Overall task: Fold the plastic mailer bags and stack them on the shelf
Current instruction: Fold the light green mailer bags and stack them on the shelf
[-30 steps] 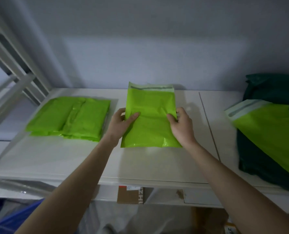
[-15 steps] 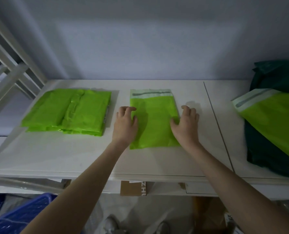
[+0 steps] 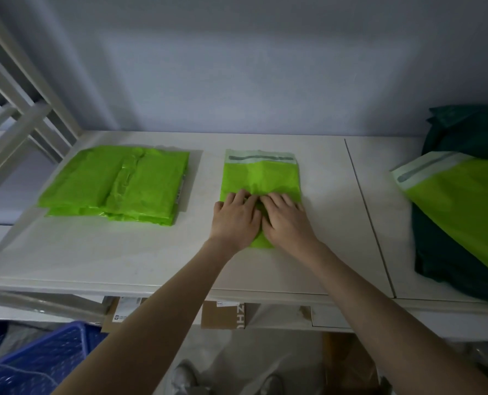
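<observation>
While pressing flat, fingers [image 3: 245,196] of left hand [image 3: 235,219] and right hand [image 3: 287,220] extended, side by side, tips nearly touching, palms down on mailer bag [image 3: 261,176]. Nothing pinched or gripped, just pressing. Probably smoothing air out or setting a crease at mid-bag before next fold; judgement only.

Mailer bag: lime green, lying flat on shelf [image 3: 123,258], long axis running away from person, pale adhesive flap with grey strip at far end, near end mostly hidden under hands. Appears already narrowed lengthwise, cannot confirm.

Left of mailer bag, near but apart: folded stack [image 3: 117,185] of same green bags, flat on shelf, likely the destination pile. Right of mailer bag, well apart, past a seam in the shelf: unfolded green bags [image 3: 459,195] lying over dark green bundle [image 3: 465,132], likely supply still to fold.

Below mailer bag, under shelf edge: cardboard box [image 3: 223,315]. Lower left of it: blue basket [image 3: 37,363].

Risk guess: slick plastic may spring open once pressure is off.
</observation>
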